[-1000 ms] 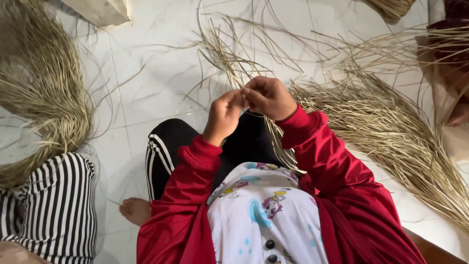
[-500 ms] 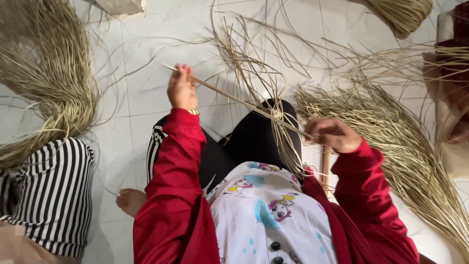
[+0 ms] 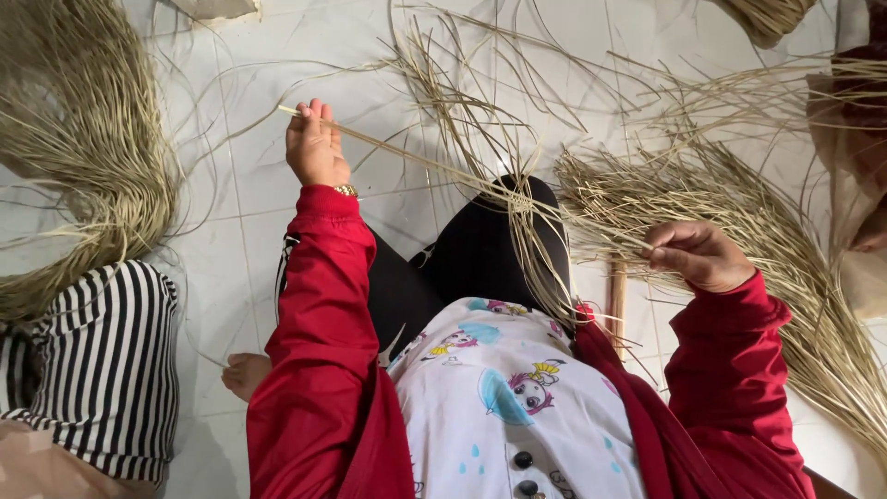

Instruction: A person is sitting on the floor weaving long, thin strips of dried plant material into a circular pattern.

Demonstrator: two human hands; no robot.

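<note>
Nearest, the right hand (image 3: 698, 254) pinched one end of a long dry straw strip (image 3: 462, 180), and the left hand (image 3: 314, 148), raised farther out, gripped the other end, the strip stretched taut between them above the black-clad knee (image 3: 504, 245). Beyond lay a heap of loose straw (image 3: 739, 222) on the tiled floor (image 3: 277, 185), seemingly much still unworked; what had been finished could not be told.

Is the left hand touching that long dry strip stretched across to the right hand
Touching. The head view shows the left hand with its fingers closed around one end of the long strip, which runs taut over the knee to the right hand, pinching the other end.
</note>
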